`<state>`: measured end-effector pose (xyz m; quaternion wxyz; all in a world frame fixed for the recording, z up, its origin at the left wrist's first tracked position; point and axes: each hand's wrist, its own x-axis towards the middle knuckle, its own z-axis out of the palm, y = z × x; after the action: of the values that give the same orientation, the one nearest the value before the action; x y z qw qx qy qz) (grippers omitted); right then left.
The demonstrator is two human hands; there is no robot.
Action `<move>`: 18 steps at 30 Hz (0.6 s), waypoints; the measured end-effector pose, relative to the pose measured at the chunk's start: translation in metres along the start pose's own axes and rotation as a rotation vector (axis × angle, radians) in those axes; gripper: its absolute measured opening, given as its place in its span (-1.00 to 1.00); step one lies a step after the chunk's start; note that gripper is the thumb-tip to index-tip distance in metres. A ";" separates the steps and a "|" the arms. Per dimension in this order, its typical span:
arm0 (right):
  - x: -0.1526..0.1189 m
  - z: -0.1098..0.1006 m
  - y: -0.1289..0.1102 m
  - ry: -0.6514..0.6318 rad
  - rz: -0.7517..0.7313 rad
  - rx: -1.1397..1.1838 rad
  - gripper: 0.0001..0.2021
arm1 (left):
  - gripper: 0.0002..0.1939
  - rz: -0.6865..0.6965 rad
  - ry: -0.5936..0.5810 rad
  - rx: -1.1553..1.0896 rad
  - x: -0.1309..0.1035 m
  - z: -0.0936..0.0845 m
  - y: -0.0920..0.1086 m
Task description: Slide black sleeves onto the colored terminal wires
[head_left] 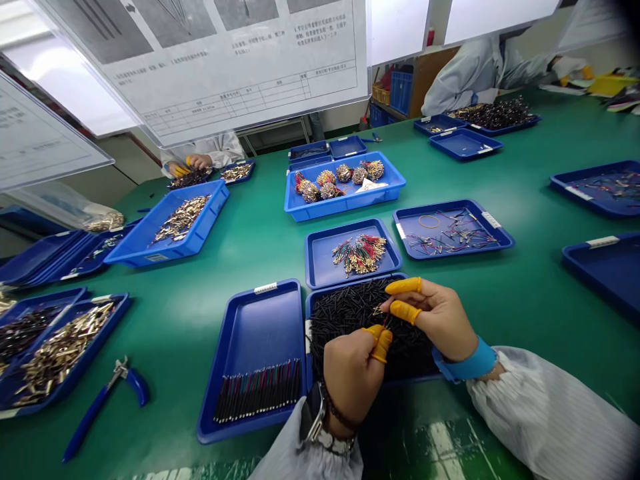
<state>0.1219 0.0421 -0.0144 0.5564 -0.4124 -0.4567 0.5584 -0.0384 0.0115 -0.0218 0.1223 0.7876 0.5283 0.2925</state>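
My left hand (pixel 353 370), with yellow finger cots on thumb and forefinger, is closed in a pinch on a small wire lead (pixel 387 321) with thin red and green wires. Close above it my right hand (pixel 445 321), also in yellow cots, has its fingers bent together by the lead's gold-coloured ends (pixel 378 311). Whatever lies between the right fingertips is too small to make out. Both hands are over a blue tray (pixel 309 373) full of short black tubes (pixel 345 310). To the left, a tray (pixel 250 313) holds a neat row of black-sleeved wire leads (pixel 257 393).
Loose wire leads (pixel 363 253) lie in a tray just beyond. Farther back, a blue bin (pixel 345 208) holds round bundles. Blue-handled pliers (pixel 115 387) rest at left, near trays of gold-coloured pins (pixel 60 350). Printed sheets (pixel 240 73) hang overhead. Co-workers' hands (pixel 193 165) work across the table.
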 end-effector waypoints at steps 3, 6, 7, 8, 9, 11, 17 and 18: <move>0.000 -0.002 -0.003 -0.115 -0.013 0.022 -0.67 | -0.62 -0.005 0.052 -0.034 -0.001 -0.002 -0.001; 0.001 -0.005 -0.006 -0.138 -0.060 -0.015 -0.80 | -0.58 0.028 0.150 -0.044 0.000 -0.006 -0.001; 0.000 -0.005 -0.007 -0.142 -0.083 -0.040 -0.87 | -0.56 0.052 0.184 -0.030 0.000 -0.007 -0.001; -0.001 -0.004 -0.007 -0.153 -0.106 -0.062 -0.93 | -0.54 0.082 0.212 -0.014 0.001 -0.008 -0.001; -0.002 -0.003 -0.007 -0.169 -0.129 -0.077 -0.97 | -0.52 0.113 0.236 0.003 0.001 -0.009 -0.001; -0.008 0.000 -0.008 -0.195 -0.157 -0.082 -0.97 | -0.50 0.177 0.274 0.026 0.002 -0.010 0.000; -0.045 0.009 -0.018 -0.163 -0.185 -0.006 -0.93 | -0.48 0.313 0.321 0.004 -0.011 -0.019 0.017; -0.053 0.011 -0.020 -0.160 -0.179 0.006 -0.95 | -0.49 0.343 0.328 -0.015 -0.016 -0.021 0.021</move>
<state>0.1185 -0.0120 0.0047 0.5669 -0.3226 -0.5331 0.5389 -0.0391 -0.0143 0.0005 -0.0106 0.8069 0.3974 0.4369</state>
